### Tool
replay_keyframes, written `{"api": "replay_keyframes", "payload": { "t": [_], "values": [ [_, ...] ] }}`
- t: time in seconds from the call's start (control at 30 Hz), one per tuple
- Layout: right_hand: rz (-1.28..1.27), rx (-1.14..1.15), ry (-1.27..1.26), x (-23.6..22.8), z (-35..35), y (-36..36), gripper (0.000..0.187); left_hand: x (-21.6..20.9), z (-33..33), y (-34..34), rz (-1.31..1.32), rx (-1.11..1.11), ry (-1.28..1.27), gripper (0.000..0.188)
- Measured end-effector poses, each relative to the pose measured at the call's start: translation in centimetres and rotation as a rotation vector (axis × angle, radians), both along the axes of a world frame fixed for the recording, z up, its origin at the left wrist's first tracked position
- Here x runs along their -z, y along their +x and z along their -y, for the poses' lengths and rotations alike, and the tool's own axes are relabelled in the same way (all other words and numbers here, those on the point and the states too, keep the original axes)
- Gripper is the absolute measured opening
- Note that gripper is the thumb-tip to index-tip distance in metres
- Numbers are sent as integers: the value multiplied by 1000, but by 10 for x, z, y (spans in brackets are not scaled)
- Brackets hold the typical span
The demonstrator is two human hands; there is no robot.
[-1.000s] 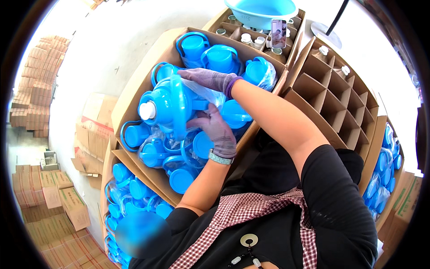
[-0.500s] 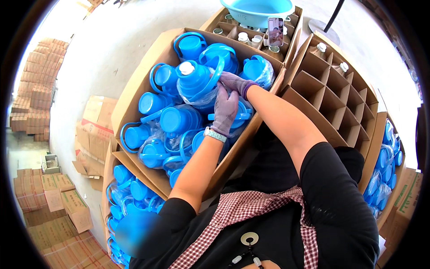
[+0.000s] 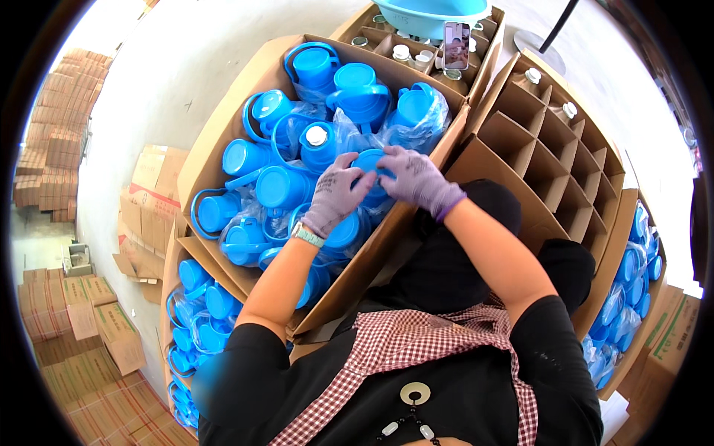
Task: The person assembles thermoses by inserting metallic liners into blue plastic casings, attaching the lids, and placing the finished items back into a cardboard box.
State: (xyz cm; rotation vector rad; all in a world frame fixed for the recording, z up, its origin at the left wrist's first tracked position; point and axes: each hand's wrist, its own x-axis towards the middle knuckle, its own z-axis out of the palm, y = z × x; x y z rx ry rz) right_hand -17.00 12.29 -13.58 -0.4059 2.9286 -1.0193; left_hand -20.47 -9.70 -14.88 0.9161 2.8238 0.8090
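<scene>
My gloved left hand (image 3: 338, 195) and gloved right hand (image 3: 418, 181) are at the near right part of a large carton (image 3: 286, 325). Both have their fingers curved against opposite sides of a blue cup cap (image 3: 366, 159) on a flask. The flask's body is mostly hidden under my hands and its plastic wrap. Just left of it stands an uncapped blue flask (image 3: 317, 138) with a white stopper. Several more blue flasks (image 3: 282, 187) with cup caps and loop handles crowd the carton, many partly wrapped in clear plastic.
At right, a divided carton (image 3: 520, 197) holds a few white-stoppered glass liners (image 3: 567, 111). Behind, a phone (image 3: 456, 46) stands before a light-blue basin (image 3: 431, 16) on another divided carton. Cartons of blue flasks flank me. Flattened cardboard (image 3: 152, 215) and stacked boxes lie left.
The white-stoppered flask I was holding by its handle now sits among the others, released. Both hands have come nearer to me, onto a capped flask. My view has shifted slightly.
</scene>
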Motion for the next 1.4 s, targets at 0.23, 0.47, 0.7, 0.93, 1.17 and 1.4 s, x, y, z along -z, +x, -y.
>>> {"api": "replay_keyframes", "payload": {
  "t": [0.23,0.47,0.7,0.93,1.17,1.4],
  "values": [
    [-183,63,371,8,29,75,56,-3,-20,-36,187,196,-72,81],
    [-176,47,184,8,23,74,47,-2,-33,-63,188,296,-511,123],
    [-280,35,100,21,9,74,40,-32,-22,-48,48,46,40,118],
    [-317,34,32,22,3,73,37,-53,49,-104,-116,-486,-187,124],
    [-271,41,1,24,4,71,34,16,49,-97,-156,-482,-655,105],
    [-234,-16,65,32,8,70,43,-3,-10,-23,96,-162,249,28]
  ]
}}
